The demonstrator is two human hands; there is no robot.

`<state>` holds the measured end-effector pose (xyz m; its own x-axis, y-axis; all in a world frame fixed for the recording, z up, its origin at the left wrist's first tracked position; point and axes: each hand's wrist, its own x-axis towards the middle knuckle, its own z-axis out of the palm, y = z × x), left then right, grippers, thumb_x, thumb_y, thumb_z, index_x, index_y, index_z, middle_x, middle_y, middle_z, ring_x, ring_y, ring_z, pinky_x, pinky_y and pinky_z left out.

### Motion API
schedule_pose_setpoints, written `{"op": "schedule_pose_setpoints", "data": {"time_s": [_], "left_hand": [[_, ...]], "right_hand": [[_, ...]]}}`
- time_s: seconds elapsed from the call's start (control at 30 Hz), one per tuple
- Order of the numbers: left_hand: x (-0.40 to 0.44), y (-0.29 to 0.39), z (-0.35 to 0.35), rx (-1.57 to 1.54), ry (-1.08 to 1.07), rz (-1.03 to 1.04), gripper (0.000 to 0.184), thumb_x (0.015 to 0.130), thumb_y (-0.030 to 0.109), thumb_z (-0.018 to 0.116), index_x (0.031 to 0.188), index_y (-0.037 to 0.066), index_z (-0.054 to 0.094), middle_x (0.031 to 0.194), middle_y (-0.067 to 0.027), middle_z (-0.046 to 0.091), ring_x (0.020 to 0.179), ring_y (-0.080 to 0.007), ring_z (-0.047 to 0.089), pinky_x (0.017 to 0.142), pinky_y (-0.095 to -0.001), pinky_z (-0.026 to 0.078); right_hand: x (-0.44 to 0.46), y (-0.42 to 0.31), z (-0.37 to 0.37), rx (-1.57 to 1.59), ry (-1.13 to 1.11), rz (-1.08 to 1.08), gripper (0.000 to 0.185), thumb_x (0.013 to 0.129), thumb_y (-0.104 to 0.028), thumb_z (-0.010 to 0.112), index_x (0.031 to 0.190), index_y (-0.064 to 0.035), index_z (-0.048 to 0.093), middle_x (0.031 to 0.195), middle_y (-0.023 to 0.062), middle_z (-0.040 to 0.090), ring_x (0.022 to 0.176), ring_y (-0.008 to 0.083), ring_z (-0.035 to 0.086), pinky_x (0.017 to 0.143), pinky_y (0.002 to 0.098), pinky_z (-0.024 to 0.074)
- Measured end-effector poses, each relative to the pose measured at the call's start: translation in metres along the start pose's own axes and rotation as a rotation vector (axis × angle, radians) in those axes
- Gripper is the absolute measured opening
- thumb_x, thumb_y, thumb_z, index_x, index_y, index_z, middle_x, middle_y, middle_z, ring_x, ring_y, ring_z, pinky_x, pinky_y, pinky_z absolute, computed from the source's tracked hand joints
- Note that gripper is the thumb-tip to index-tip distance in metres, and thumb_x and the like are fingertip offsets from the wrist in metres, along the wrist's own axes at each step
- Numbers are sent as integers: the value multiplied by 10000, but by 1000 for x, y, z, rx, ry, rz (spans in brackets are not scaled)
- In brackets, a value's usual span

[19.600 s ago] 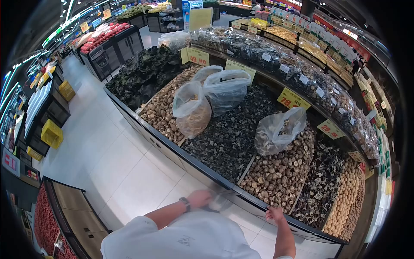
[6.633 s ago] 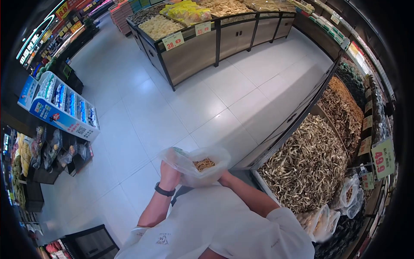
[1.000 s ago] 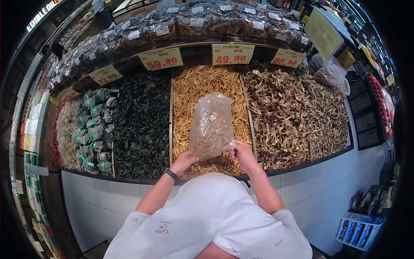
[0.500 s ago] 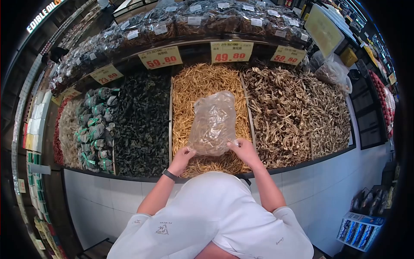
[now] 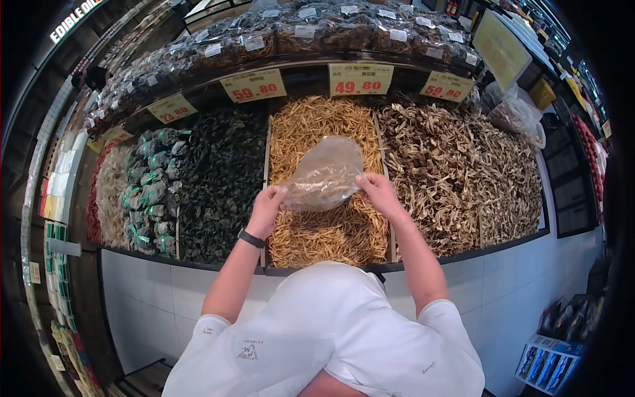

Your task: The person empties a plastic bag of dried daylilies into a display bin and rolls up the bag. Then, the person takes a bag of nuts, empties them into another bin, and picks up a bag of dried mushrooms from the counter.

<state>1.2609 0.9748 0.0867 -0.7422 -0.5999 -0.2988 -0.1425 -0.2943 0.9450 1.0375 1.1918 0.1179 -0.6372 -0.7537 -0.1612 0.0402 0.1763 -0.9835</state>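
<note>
A clear plastic bag (image 5: 324,173) is stretched between my two hands above a compartment of golden dried strips (image 5: 331,241). My left hand (image 5: 270,204), with a dark band on its wrist, pinches the bag's near left corner. On the other side, my right hand (image 5: 376,192) grips the near right edge. The bag looks empty and see-through, with the strips showing beneath it. Its far part lies puffed out away from me.
Dark dried fungus (image 5: 221,192) fills the compartment on the left, beside green-tied bundles (image 5: 151,188). Brown dried mushroom strips (image 5: 436,172) lie on the right. Price signs (image 5: 361,79) and packed bags (image 5: 304,36) line the back. A stuffed plastic bag (image 5: 516,119) hangs at the back right.
Both hands have moved forward and up, away from my body. The bag's near edge has lifted with them, and the bag now looks wider and shorter.
</note>
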Motion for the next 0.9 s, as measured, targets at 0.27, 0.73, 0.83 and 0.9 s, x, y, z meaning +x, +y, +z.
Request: {"op": "schedule_pose_setpoints", "data": {"time_s": [0.27,0.73,0.83,0.9], "left_hand": [[59,158,24,73,-4,245,235,968,283,614,911,56,635,804,21,619,690,-54,530,650,-228,448],[41,136,35,251,-58,231,190,942,247,645,959,58,628,799,46,592,689,-46,484,637,-220,397],[36,145,33,262,-70,239,161,933,217,654,932,59,619,792,48,581,693,-45,482,635,-219,394],[37,150,31,205,-70,252,155,932,209,654,923,59,615,793,46,578,697,-46,485,634,-219,396]], "right_hand": [[69,-100,-23,12,162,-272,459,925,-349,660,596,-45,558,573,-11,533,526,71,456,515,250,361],[72,-89,-31,221,261,-114,464,922,-423,664,628,-101,503,565,-19,492,479,78,454,453,236,348],[73,-100,-29,248,231,-132,461,920,-432,662,640,-102,505,574,-16,495,487,80,451,463,234,351],[75,-107,-27,209,227,-147,476,908,-447,672,634,-88,522,569,-12,510,493,67,442,481,233,360]]}}
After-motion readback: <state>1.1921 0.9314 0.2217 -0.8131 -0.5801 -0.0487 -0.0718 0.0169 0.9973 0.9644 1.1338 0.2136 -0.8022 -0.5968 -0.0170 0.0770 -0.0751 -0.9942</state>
